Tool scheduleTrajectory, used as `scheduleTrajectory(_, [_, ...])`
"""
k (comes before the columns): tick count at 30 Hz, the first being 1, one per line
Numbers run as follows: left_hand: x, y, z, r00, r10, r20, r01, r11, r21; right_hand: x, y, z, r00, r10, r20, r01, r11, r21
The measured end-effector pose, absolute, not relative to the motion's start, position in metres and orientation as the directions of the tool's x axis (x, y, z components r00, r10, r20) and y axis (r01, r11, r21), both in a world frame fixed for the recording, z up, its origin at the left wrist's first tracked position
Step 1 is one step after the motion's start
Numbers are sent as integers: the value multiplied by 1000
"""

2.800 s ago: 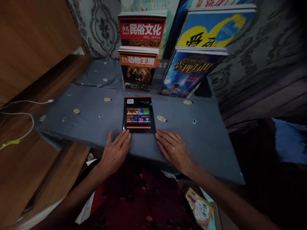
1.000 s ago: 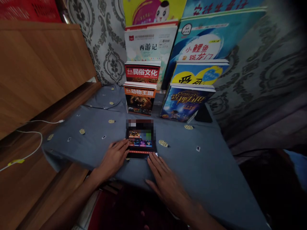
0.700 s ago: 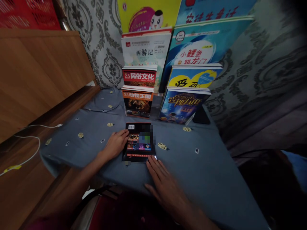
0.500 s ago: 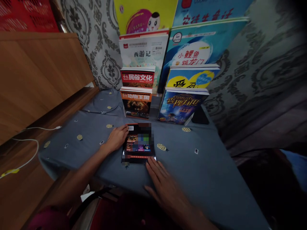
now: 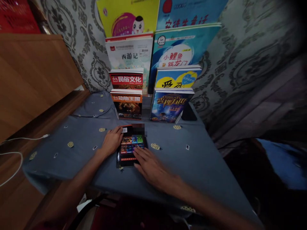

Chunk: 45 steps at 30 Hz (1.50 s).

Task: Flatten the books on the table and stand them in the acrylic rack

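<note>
A dark book [image 5: 129, 158] lies flat on the blue-grey tablecloth [image 5: 172, 169], its cover showing a barcode and rows of small coloured pictures. My left hand [image 5: 112, 139] rests at the book's upper left edge, fingers stretched onto the cover near the barcode. Across the lower right part of the cover lies my right hand [image 5: 150, 164], palm down with its fingers extended. Neither hand grips the book. Part of the cover is hidden under the right fingers, and patches of it are blurred.
Behind the book, a stand holds upright books in two columns, including a lion-cover book [image 5: 127, 105] and a blue book [image 5: 169, 107]. A dark flat object [image 5: 189, 113] lies right of them. A wooden cabinet [image 5: 35, 80] and a white cable [image 5: 28, 138] are at left.
My right hand has moved up and inward from the book's lower right corner onto its cover. The left hand stays at the left edge. The whole view has shifted slightly.
</note>
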<state>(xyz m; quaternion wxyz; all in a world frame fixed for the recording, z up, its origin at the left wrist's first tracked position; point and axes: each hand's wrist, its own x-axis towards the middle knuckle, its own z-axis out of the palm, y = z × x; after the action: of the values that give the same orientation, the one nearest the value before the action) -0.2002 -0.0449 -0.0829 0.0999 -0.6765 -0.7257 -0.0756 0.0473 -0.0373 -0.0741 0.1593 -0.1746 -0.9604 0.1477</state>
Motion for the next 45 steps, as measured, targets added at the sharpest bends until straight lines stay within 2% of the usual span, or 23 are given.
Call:
scheduleTrajectory(6, [-202,-45,-86,-37,963,268,999,43,-18,-18,-7,-80,-905,392,163,328,890,-318])
scheduleTrajectory(10, [-204,-45,-88,-35,958,284,999,40,-14,-41,16,-86,-896,417,154,361,884,-298])
scheduleTrajectory(20, [-203,-45,-88,-38,962,271,998,47,-29,-26,40,-89,-754,639,149,581,756,-301])
scheduleTrajectory(25, [-202,-46,-88,-42,960,278,999,50,-21,-25,37,-93,-698,702,144,647,703,-295])
scheduleTrajectory(34, [-203,-48,-87,-42,973,229,999,39,19,-25,31,-92,-676,727,124,674,677,-296])
scheduleTrajectory(45, [-194,-92,-90,170,973,155,970,-193,148,-25,29,-91,-689,716,116,668,688,-284])
